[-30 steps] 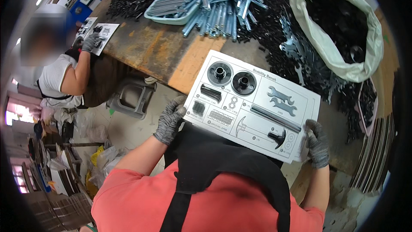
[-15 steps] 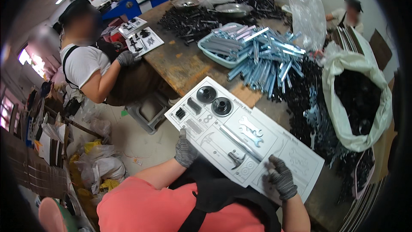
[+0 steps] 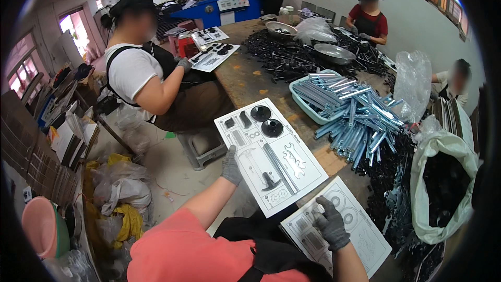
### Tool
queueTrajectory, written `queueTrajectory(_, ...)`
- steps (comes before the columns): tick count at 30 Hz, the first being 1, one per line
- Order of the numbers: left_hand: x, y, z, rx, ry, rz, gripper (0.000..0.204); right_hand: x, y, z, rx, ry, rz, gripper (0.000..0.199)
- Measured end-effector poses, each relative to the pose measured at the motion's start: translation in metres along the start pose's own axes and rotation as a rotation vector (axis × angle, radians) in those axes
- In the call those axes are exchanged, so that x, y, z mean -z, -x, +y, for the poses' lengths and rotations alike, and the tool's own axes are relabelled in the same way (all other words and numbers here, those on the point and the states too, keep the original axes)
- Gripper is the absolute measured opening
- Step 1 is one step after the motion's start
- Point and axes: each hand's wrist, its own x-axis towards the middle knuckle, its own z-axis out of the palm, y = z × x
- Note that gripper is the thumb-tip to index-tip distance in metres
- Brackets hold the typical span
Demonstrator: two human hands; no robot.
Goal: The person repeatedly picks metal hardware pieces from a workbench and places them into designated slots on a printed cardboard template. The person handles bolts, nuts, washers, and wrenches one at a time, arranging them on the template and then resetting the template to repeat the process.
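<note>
My left hand (image 3: 231, 166), in a grey knit glove, grips the left edge of a white printed board (image 3: 251, 164). The board is held tilted by the table's edge. Mounted on it are two round black discs (image 3: 272, 128), a small black block (image 3: 229, 123), a black bracket (image 3: 245, 120), a long metal tube (image 3: 281, 168), flat silver wrenches (image 3: 294, 161) and a black T-shaped piece (image 3: 270, 181). My right hand (image 3: 333, 224), gloved too, lies over a stack of similar printed boards (image 3: 365, 245) without parts. Its fingers are partly bent and apart, with nothing visible between them.
A pale blue tray (image 3: 308, 107) overflows with metal tubes (image 3: 355, 120). Black parts (image 3: 271, 55) heap across the table, near a metal bowl (image 3: 334, 54). An open white sack (image 3: 417, 203) stands at the right. A co-worker (image 3: 135, 68) sits at the left beside another filled board (image 3: 215, 57).
The filled board has moved left, off the printed board under it, carried by my left hand. My right hand has moved down slightly onto the lower stack. The view has swung left.
</note>
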Motion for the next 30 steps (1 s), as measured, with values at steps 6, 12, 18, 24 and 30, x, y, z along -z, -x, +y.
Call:
queueTrajectory(6, 0.003, -0.043, 0.016, -0.070, -0.084, 0.073, 0.045, 0.032, 0.027, 0.021, -0.138, -0.278, 0.121, 0.042)
queueTrajectory(12, 0.024, -0.094, 0.014, -0.116, -0.089, 0.210, 0.041, 0.051, 0.067, 0.030, -0.184, -0.300, 0.281, 0.043)
queueTrajectory(18, 0.052, -0.149, 0.011, -0.202, -0.205, 0.274, 0.034, 0.057, 0.099, 0.025, -0.203, -0.338, 0.399, 0.043)
queueTrajectory(24, 0.034, -0.146, 0.020, -0.374, -0.617, 0.397, 0.027, 0.062, 0.115, 0.027, -0.243, -0.339, 0.421, 0.042)
queueTrajectory(30, -0.044, -0.113, 0.015, -0.814, -0.830, 0.133, 0.038, 0.061, 0.138, 0.043, -0.221, -0.359, 0.509, 0.042)
